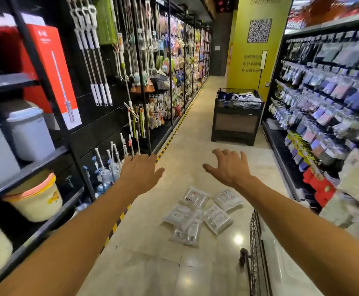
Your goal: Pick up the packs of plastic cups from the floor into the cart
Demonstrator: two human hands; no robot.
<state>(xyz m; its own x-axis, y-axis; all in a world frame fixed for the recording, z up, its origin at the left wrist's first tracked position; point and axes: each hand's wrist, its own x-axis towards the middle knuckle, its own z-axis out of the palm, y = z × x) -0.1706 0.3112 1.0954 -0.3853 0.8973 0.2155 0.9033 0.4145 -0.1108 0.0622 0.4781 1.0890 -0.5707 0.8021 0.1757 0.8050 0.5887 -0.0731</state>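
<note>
Both arms bare and stretched forward, left arm (78,227) coming in from the lower left, right arm (291,214) from the lower right, converging toward the middle but not touching. Left hand (141,173) is in the air, back of the hand to the camera, fingers pointing away and close together, thumb stuck out toward the right, gripping nothing. Right hand (230,167) is at about the same height, well apart from the left, back up, fingers spread and slightly bent at the tips, thumb out toward the left, also holding nothing.
</note>
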